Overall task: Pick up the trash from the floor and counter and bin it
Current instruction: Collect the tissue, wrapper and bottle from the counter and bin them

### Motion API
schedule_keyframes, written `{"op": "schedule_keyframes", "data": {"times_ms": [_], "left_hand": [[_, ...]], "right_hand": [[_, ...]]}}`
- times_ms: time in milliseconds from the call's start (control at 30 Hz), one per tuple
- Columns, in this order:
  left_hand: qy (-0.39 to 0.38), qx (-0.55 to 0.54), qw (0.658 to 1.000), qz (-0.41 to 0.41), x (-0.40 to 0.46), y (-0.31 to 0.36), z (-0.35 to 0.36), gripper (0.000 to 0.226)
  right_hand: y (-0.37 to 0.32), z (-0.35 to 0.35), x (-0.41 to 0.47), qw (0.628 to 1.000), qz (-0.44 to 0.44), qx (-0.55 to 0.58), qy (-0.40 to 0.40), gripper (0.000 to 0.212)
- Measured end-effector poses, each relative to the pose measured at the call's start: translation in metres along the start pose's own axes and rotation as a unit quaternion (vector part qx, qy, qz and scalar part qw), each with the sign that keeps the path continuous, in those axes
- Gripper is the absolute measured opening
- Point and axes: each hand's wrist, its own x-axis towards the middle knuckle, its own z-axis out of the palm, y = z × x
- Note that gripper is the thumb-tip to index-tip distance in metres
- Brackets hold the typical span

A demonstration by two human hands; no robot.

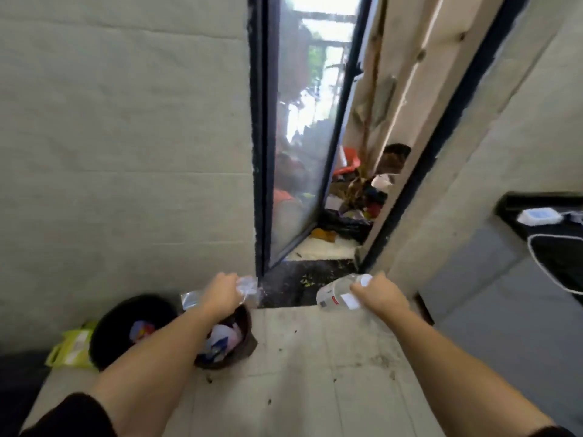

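Observation:
My left hand (220, 294) grips a crumpled clear plastic bottle (247, 288) and holds it just above a small dark brown bin (244, 329) that has paper and wrappers inside. My right hand (378, 294) grips a second clear plastic bottle (334, 294) with a white label, held in the air over the floor to the right of the bins. A larger black bin (110, 326) stands left of the brown one with a colourful wrapper in it.
A yellow-green bag (72, 345) lies on the floor left of the black bin. A glass door (296, 152) stands ajar ahead, with clutter and a black bag (347, 225) beyond. A dark counter (542, 216) with a white box is at the right.

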Motion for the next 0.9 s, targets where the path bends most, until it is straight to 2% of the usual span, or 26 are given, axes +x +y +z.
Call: {"op": "schedule_keyframes", "data": {"times_ms": [67,133,233,400,533,700,767,900], "left_hand": [[0.017,-0.029,0.997,-0.07,-0.007,-0.048,-0.013,0.028],[0.048,-0.057,0.988,-0.132,-0.015,-0.093,-0.021,0.028],[0.05,-0.084,0.977,-0.191,-0.024,-0.148,-0.025,0.029],[0.047,-0.118,0.952,-0.278,-0.044,-0.209,-0.017,0.031],[0.001,-0.138,0.944,-0.3,-0.048,-0.261,0.001,0.031],[-0.091,-0.169,0.937,-0.293,-0.025,-0.34,0.017,0.029],[-0.106,-0.177,0.932,-0.298,-0.013,-0.371,0.029,0.04],[-0.147,-0.145,0.934,-0.292,0.032,-0.431,0.085,0.043]], "right_hand": [[-0.049,0.026,0.005,0.998,-0.05,-0.029,-0.022,0.068],[-0.095,0.053,0.009,0.993,-0.102,-0.048,-0.046,0.063],[-0.154,0.098,0.014,0.978,-0.171,-0.086,-0.082,0.061],[-0.229,0.169,0.009,0.948,-0.23,-0.163,-0.151,0.069],[-0.27,0.233,0.005,0.924,-0.241,-0.21,-0.208,0.076],[-0.314,0.33,0.007,0.921,-0.227,-0.227,-0.219,0.069],[-0.327,0.379,0.008,0.917,-0.22,-0.24,-0.232,0.064],[-0.345,0.482,0.014,0.911,-0.217,-0.245,-0.252,0.056]]}}
